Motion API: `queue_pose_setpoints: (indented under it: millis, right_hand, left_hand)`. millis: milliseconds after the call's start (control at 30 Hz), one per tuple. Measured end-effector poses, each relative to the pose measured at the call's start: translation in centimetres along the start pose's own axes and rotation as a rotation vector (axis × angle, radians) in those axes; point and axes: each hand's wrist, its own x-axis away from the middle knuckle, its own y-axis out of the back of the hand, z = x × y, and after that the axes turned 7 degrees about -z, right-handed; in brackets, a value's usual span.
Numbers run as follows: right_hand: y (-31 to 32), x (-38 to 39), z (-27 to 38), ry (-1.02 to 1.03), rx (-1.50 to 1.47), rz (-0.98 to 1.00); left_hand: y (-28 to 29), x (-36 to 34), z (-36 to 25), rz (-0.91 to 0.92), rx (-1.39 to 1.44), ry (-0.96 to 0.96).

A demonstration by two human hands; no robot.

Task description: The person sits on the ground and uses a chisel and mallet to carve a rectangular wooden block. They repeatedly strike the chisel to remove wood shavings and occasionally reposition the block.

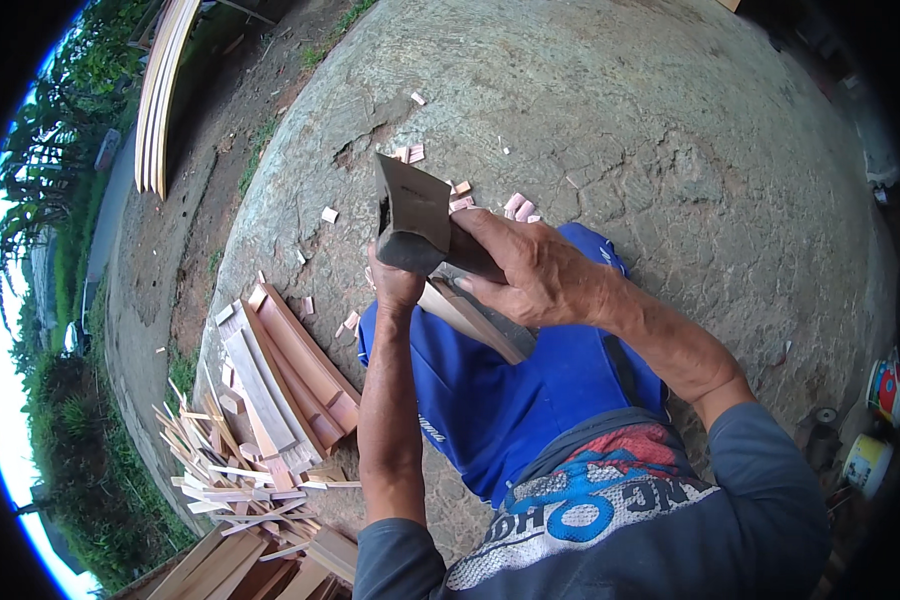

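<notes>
My right hand [535, 268] is closed round the handle of a hatchet [417, 200]. Its broad dark metal head is raised in front of me, with the wide edge tilted up and to the left. Just below the head is my left hand [398, 287], its fingers mostly hidden behind the metal. A pale strip of wood [475, 322] slants between my knees, and its upper end comes close to my left hand. Whether that hand grips it is hidden.
Pink wood chips [518, 207] lie scattered on the rough concrete ground [650, 120]. At my left are stacked shaped boards [295, 365] and a heap of thin offcuts [235, 480]. Long planks [160, 110] stand at the far left. A white and yellow bucket [867, 465] is at the right.
</notes>
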Motion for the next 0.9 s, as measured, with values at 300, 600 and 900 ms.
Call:
queue_pose_setpoints:
  millis: [300,600,900]
  right_hand:
    - [-0.7,-3.7,1.2,0.174,0.486,0.375]
    - [-2.1,-4.6,0.8,0.216,0.477,0.430]
    - [-2.2,-4.2,1.1,0.211,0.533,0.471]
  left_hand:
    - [1.5,2.1,3.9,-0.004,-0.095,0.002]
    - [2.2,3.5,4.5,-0.015,0.024,0.056]
    - [1.3,4.0,7.7,-0.103,0.115,0.108]
